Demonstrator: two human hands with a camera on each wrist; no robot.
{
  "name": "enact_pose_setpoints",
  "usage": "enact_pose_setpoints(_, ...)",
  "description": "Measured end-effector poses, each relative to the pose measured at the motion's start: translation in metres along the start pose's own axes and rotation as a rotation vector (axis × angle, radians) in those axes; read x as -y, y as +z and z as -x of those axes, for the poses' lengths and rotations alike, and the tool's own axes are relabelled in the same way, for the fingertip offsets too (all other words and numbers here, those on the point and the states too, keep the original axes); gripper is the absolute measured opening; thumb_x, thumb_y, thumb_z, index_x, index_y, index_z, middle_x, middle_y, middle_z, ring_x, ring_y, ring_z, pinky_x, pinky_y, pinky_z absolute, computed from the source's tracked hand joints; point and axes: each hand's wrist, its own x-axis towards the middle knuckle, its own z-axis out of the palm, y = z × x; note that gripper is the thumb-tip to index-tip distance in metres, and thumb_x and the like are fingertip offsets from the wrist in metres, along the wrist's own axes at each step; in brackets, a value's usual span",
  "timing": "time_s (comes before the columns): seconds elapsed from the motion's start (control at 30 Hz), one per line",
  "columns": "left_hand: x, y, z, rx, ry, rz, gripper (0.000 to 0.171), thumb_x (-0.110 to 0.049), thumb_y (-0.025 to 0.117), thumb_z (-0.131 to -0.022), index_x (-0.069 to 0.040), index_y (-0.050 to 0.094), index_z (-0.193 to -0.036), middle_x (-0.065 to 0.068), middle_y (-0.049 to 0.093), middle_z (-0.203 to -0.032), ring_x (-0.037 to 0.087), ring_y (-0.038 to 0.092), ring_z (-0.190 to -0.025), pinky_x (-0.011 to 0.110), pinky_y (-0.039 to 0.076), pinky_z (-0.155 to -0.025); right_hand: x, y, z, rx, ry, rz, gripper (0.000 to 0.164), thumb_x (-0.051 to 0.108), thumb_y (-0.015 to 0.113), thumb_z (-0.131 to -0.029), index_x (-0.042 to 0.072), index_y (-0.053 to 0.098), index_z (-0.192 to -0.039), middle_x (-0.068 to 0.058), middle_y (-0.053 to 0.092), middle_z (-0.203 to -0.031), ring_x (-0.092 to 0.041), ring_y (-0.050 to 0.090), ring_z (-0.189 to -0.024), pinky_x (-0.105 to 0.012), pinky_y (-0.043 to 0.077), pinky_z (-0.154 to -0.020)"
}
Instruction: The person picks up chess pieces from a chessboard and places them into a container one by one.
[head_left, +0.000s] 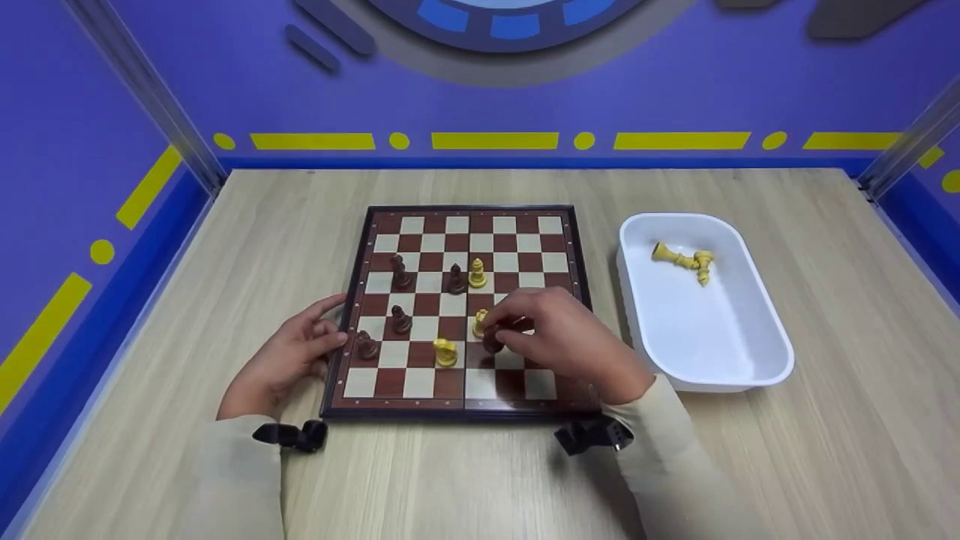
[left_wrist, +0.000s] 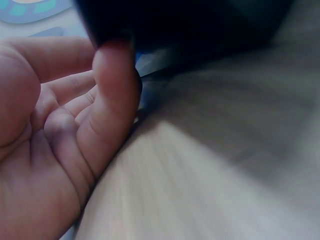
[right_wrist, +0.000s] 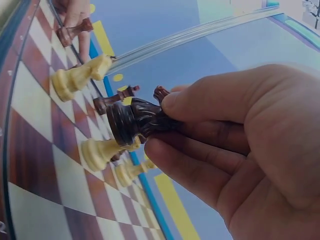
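Note:
My right hand point(head_left: 559, 330) pinches a dark knight point(right_wrist: 140, 120) between thumb and fingers, low over the right half of the chessboard point(head_left: 510, 382). Just left of those fingers stands a yellow piece point(head_left: 480, 322), partly covered by them. A yellow knight point(head_left: 446, 352) is nearer the front, and a yellow bishop point(head_left: 478, 274) stands farther back beside a dark piece point(head_left: 456, 279). Along the left side are more dark pieces, among them a tall one point(head_left: 401, 274). My left hand point(head_left: 289, 352) touches the board's left edge with thumb and index finger, its other fingers loosely bent.
To the right of the board is a white plastic tray point(head_left: 712, 375), with two yellow chess pieces point(head_left: 682, 260) lying at its far end. A blue wall point(head_left: 495, 105) with yellow marks rises behind the wooden table point(head_left: 285, 225), and another wall stands at the left.

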Motion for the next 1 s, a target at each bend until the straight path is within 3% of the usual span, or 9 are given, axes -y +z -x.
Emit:
enact_pose_setpoints(0.47,0.000,0.001,0.002,0.005,0.001,0.015,0.066,-0.006,0.055,-0.098,-0.014,0.022,-0.154,-0.003,0.054,-0.085,0.008,0.059,-0.057,0.026,0.055,-0.047,-0.007,-0.019,0.005,-0.085,0.026,-0.031,0.016,0.006,0.067,-0.087,0.008,0.073,-0.102,-0.001,0.072,-0.097,-0.013,0.068,-0.088,-0.030,0.060,-0.080)
enact_pose_setpoints(0.67,-0.001,0.001,0.001,0.002,-0.008,0.002,0.066,-0.005,0.054,-0.098,-0.015,0.021,-0.155,-0.003,0.054,-0.085,0.007,0.058,-0.055,0.027,0.056,-0.047,-0.010,-0.031,0.010,-0.111,0.087,-0.093,0.016,0.006,0.066,-0.089,0.010,0.073,-0.102,-0.001,0.072,-0.098,-0.013,0.069,-0.090,-0.030,0.060,-0.081)
enact_pose_setpoints(1.0,0.000,0.000,-0.001,0.000,-0.007,-0.011,0.067,-0.006,0.055,-0.097,-0.014,0.022,-0.154,-0.003,0.055,-0.085,0.008,0.059,-0.054,0.029,0.057,-0.048,-0.021,-0.049,0.019,-0.205,0.139,-0.059,0.016,0.006,0.067,-0.087,0.012,0.075,-0.099,0.000,0.072,-0.096,-0.010,0.068,-0.084,-0.026,0.059,-0.075)
